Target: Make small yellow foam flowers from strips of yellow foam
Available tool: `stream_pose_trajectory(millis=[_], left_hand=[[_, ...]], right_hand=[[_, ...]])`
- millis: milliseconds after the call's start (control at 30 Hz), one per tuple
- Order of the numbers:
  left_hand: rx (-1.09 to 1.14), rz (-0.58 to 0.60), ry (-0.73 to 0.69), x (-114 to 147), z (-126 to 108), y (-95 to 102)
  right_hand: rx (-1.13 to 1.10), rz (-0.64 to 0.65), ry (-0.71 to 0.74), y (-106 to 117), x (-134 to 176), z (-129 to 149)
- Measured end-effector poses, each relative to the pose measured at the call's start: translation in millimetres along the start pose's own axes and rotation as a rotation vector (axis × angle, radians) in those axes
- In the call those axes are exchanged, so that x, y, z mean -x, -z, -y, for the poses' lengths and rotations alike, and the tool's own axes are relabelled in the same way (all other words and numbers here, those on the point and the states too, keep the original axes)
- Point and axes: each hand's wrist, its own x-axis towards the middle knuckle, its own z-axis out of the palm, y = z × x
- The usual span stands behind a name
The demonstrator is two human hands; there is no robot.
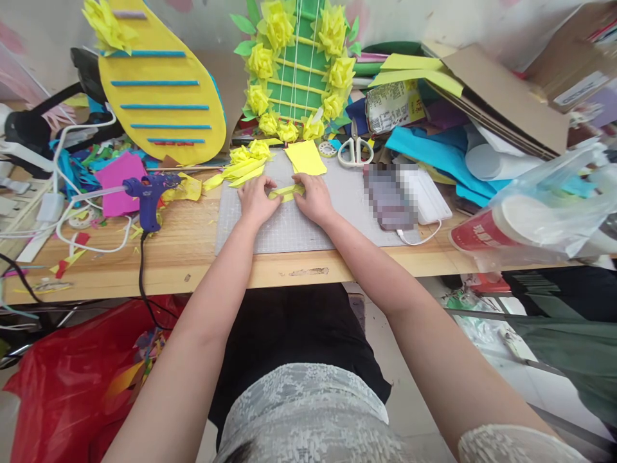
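A folded strip of yellow crepe paper (286,193) lies low over the grey cutting mat (289,235). My left hand (259,202) pinches its left end, and my right hand (313,198) has its fingers closed on the right end. Just beyond my hands sits a stack of yellow paper squares (306,157). A pile of rolled yellow paper pieces (248,162) is behind my left hand. White-handled scissors (355,151) and a small roll of tape (328,149) rest at the mat's far edge.
On the left stands a blue glue gun (149,198) with its cord hanging over the table edge. A yellow pear-shaped board (164,96) and a green flower-trimmed panel (301,77) lean at the back. A phone (391,196), charger (424,193) and bagged red cup (482,231) are right.
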Motion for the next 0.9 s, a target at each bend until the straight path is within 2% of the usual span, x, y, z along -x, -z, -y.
stream_pose_trajectory(millis=[267, 467, 667, 900], left_hand=[[0.121, 0.026, -0.063, -1.6, 2.5, -1.0], [0.151, 0.037, -0.12, -1.7, 2.6, -1.4], [0.22, -0.044, -0.18, -2.7, 8.2, -5.7], [0.135, 0.042, -0.174, -2.6, 8.6, -5.1]], right_hand=[[-0.082, -0.018, 0.017, -2.5, -3.6, -6.6], [-0.012, 0.005, -0.022, -4.4, -5.0, -4.3], [-0.024, 0.049, -0.004, 2.5, -0.3, 3.1], [-0.141, 0.038, 0.079, 4.6, 0.4, -1.7]])
